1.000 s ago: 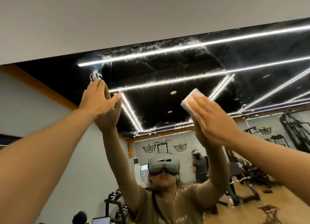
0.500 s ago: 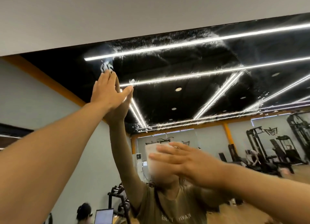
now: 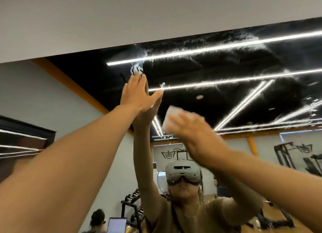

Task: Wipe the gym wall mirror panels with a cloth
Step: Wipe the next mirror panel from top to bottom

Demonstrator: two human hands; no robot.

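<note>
From my seat I see the left hand [image 3: 137, 95] raised high and flat against the wall mirror [image 3: 244, 100], fingers straight and together, thumb spread to the right, gripping nothing; its fingertips sit just below a small smeared white patch [image 3: 137, 69] on the glass. The right hand [image 3: 193, 133] is lower and to the right, blurred, with its fingers laid fairly straight over a white cloth [image 3: 169, 118], whose upper left corner sticks out beyond the fingertips; I cannot tell whether the thumb curls under the cloth. The cloth seems to lie against the mirror, between the left wrist and the bright reflected light strips [image 3: 226, 47], though the blur keeps me from being sure of contact. White streaks and speckles run across the upper part of the glass, thickest along the top edge below the plain grey wall [image 3: 139, 14]. In the reflection, a person in a tan shirt [image 3: 200, 215] wears a pale headset [image 3: 183, 170], both arms up. Lower left in the reflection there is a dumbbell rack [image 3: 132, 203] and a lit screen [image 3: 116, 225]; far right, gym machines [image 3: 299, 156].
</note>
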